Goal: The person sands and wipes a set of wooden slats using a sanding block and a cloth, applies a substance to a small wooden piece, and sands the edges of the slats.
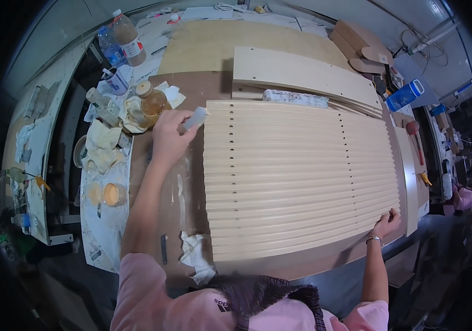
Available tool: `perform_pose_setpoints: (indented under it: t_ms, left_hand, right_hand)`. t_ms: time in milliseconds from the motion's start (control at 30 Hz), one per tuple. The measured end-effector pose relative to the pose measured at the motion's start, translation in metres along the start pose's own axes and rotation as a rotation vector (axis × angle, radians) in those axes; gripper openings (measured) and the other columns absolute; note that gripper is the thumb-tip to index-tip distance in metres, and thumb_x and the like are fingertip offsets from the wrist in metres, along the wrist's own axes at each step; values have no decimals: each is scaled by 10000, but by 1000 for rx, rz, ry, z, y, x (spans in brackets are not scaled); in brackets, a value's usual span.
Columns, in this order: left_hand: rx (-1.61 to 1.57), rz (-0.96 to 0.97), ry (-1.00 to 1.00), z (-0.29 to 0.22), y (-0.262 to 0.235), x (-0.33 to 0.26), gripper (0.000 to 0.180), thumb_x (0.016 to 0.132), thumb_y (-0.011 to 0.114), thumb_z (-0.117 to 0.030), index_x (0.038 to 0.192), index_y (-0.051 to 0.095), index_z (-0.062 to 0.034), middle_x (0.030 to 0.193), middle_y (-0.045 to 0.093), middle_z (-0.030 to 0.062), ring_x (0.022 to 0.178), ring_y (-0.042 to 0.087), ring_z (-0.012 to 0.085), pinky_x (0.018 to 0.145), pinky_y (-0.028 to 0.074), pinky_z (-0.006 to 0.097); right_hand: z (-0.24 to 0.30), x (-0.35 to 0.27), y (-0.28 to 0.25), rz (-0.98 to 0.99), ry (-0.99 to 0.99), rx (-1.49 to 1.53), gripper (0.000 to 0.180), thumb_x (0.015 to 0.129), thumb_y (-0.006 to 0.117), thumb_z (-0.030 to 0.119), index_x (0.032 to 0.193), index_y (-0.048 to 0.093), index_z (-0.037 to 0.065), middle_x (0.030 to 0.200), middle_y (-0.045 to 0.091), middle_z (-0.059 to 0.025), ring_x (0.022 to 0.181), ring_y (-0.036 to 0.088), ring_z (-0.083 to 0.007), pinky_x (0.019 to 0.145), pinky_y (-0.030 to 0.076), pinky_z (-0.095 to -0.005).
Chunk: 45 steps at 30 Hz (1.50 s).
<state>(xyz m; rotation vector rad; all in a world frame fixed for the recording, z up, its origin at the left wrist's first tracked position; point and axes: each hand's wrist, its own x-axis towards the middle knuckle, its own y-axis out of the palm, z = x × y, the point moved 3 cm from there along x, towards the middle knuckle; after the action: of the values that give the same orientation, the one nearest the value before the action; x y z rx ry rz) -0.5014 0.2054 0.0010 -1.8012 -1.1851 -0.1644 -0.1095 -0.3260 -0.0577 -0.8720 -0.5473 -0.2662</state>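
Observation:
My left hand grips a pale grey rectangular block at the far left corner of a wide row of light wooden slats. The slats lie side by side, with small dark holes in two lines across them. At their near right end, my right hand has its fingers curled against the slat ends; whatever they may pinch is too small to make out. Just beyond my left hand stands a jar of amber liquid among crumpled cloths.
Behind the slats lie pale boards and a white wrapped block. Bottles stand at the far left, an open tub of orange paste at the left. A white rag lies near me; a blue container is at the right.

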Motion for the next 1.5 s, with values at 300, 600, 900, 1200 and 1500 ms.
perform_pose_setpoints:
  t_ms: [300,600,900,1200,1500]
  left_hand:
    - [125,-28,132,-1,8,8,211,711,714,-83,910,665,-33,825,621,94,811,557,300,736,457,409]
    - [120,-42,-117,19,2,-9,200,704,707,-95,896,662,-65,843,623,78,827,564,294,745,463,397]
    - [-38,-15,-188,-3,-18,-52,214,681,727,-66,881,657,-47,806,606,87,800,566,280,730,465,384]
    - [-25,68,-62,-29,-22,-52,212,673,725,-98,868,649,-63,785,587,64,808,557,284,728,458,389]
    - [39,54,86,-46,-27,-67,210,657,723,-74,848,639,-76,813,591,49,832,565,268,741,449,386]
  right_hand:
    - [-12,2,4,-10,-16,29,264,849,509,103,1052,621,-23,1020,568,-125,1000,517,-281,920,406,-395]
    - [-15,4,7,-44,-31,10,268,875,511,144,1055,634,-13,1006,599,-124,996,525,-295,925,390,-413]
    - [-23,7,7,-27,-13,9,259,900,521,153,1065,634,-12,1070,581,-148,1001,556,-279,898,432,-388]
    - [-19,7,4,-43,-24,39,257,886,532,157,1039,626,-26,1033,582,-163,983,544,-296,898,427,-401]
    - [-37,13,5,-59,-41,-4,264,873,547,154,1053,646,-12,1034,586,-147,935,569,-266,865,446,-385]
